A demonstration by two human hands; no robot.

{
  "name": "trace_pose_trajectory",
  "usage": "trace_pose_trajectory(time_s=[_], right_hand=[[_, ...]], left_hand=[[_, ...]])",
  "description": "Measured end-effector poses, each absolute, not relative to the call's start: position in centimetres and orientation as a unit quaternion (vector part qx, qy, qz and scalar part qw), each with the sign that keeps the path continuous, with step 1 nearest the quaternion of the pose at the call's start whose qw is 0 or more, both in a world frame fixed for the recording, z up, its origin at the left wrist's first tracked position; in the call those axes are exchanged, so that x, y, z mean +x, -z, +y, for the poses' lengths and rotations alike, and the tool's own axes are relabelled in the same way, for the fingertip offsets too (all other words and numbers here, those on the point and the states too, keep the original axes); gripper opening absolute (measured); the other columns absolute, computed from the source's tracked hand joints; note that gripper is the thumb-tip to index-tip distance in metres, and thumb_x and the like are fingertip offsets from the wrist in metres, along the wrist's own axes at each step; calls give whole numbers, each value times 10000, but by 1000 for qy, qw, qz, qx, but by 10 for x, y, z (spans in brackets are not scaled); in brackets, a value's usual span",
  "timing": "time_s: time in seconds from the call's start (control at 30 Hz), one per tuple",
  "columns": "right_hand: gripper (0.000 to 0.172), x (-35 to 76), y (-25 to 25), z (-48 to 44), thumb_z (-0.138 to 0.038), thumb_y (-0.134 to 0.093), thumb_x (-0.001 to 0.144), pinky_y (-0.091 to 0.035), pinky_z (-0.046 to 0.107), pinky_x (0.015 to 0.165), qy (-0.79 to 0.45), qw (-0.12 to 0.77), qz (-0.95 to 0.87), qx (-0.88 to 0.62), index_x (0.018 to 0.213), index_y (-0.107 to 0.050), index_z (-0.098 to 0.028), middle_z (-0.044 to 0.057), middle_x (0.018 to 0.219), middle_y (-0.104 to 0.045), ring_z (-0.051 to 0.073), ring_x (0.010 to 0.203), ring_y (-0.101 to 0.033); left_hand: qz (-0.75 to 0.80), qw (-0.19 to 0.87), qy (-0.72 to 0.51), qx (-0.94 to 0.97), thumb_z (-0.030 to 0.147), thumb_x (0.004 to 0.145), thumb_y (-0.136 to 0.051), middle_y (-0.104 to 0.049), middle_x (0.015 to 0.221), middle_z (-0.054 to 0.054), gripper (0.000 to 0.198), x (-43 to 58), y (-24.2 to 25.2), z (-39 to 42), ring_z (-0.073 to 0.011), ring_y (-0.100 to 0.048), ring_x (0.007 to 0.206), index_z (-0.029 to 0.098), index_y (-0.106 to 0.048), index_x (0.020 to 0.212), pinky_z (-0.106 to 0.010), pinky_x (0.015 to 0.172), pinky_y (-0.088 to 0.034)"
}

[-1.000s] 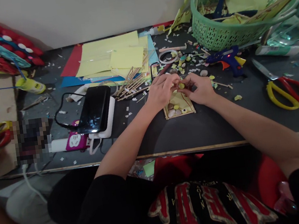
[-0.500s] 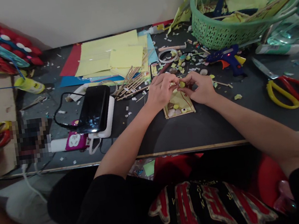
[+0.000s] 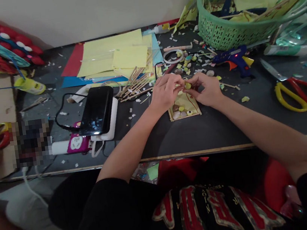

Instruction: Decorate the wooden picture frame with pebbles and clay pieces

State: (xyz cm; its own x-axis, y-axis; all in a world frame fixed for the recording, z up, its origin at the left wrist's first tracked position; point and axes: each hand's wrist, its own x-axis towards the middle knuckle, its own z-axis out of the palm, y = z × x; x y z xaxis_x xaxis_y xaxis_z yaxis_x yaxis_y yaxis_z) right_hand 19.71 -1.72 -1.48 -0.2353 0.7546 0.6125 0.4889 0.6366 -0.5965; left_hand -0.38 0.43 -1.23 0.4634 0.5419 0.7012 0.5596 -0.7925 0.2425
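Note:
Over a small yellow card framed with sticks (image 3: 190,103), both hands meet with fingertips close together. My right hand (image 3: 209,88) pinches a small rounded yellow piece, perhaps a painted pebble (image 3: 187,86), between thumb and fingers. Curled beside it, my left hand (image 3: 166,91) has its fingertips pressed together; what they grip, if anything, is hidden. Brown, white and yellow pebbles (image 3: 181,108) lie along the card's near edge, and a dark red line curves down its right side. The hands cover the card's far part.
Right of the hands lie a blue glue gun (image 3: 235,60) and scissors (image 3: 290,91), below a green basket (image 3: 224,34). To the left are wooden sticks (image 3: 135,83), coloured paper (image 3: 106,57) and a black phone (image 3: 97,109) with cables. Another person's leg (image 3: 34,221) shows at lower left.
The view has shifted very slightly. Both hands keep nearly the same pose above the framed card, with the yellow piece still at the right fingertips.

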Motion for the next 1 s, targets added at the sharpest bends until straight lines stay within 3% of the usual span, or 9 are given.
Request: trace_pose_trajectory(time_s=[0.23, 0.6, 1.0], right_hand=[[280, 197, 18, -18, -448, -715, 808, -502, 277, 531, -147, 470, -768, -410, 948, -623, -223, -16, 697, -664, 122, 556, -603], [288, 197, 11, -21, -482, -700, 807, -461, 255, 489, -100, 428, -790, -428, 807, -577, -222, -17, 693, -662, 117, 530, -595], [296, 197, 13, -18, -515, -652, 824, -469, 271, 522, -119, 409, -794, -434, 827, -578, -228, -23, 655, -646, 133, 538, -601]], left_hand=[[-318, 9, 429, -846, 400, 981, -487, -679, 930, -45, 213, -4, 16, 6, -172, -661, 958, 192, -533, 985, -329, 894, -485], [-315, -5, 398, -862, 405, 979, -494, -676, 920, -35, 212, -6, 8, 6, -175, -659, 934, 198, -512, 1017, -338, 850, -503], [-316, -15, 379, -869, 258, 953, -485, -664, 919, -39, 90, -5, 6, 3, -182, -630, 882, 200, -511, 1018, -331, 828, -475]])
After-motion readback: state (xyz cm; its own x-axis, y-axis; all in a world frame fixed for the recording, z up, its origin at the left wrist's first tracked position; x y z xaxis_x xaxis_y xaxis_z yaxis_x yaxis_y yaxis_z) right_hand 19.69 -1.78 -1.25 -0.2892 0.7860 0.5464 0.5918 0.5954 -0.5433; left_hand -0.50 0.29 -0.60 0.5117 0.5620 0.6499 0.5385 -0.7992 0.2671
